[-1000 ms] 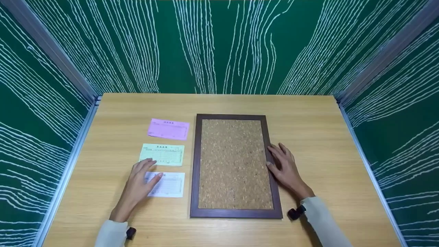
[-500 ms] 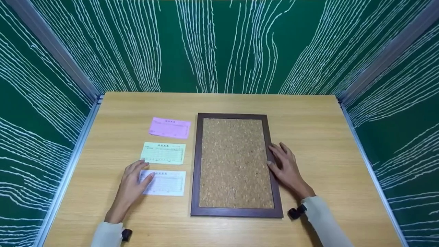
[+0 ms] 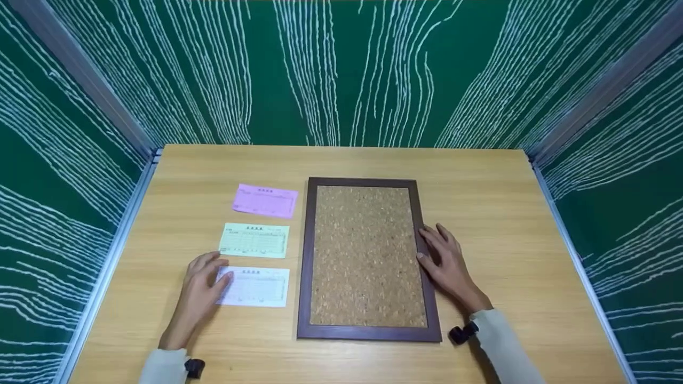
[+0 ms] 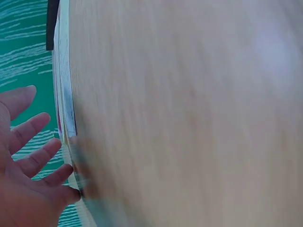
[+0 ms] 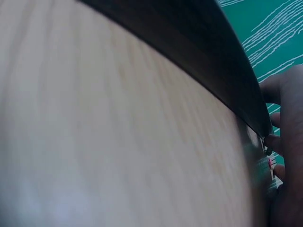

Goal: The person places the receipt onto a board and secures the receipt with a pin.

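Note:
In the head view a cork board (image 3: 368,256) with a dark brown frame lies flat on the wooden table. My right hand (image 3: 447,266) touches the frame's right side with its fingertips and thumb, fingers loosely bent. Three printed paper slips form a column left of the board: pink (image 3: 265,201) at the back, green (image 3: 255,240) in the middle, white-lilac (image 3: 253,287) in front. By the left edge of the front slip is my left hand (image 3: 201,282), its thumb overlapping that slip. The left wrist view shows this hand (image 4: 33,165) with its fingers spread and nothing held.
Green walls (image 3: 469,32) with wavy white lines enclose the back and sides of the table (image 3: 533,224). Metal rails (image 3: 579,264) run along the side edges. A black wrist camera (image 3: 195,368) sits at the left cuff, another wrist camera (image 3: 463,333) at the right.
My left hand has moved left and slightly toward me, off the green slip and most of the white-lilac one. The right hand stays at the frame. The slips and board lie as before.

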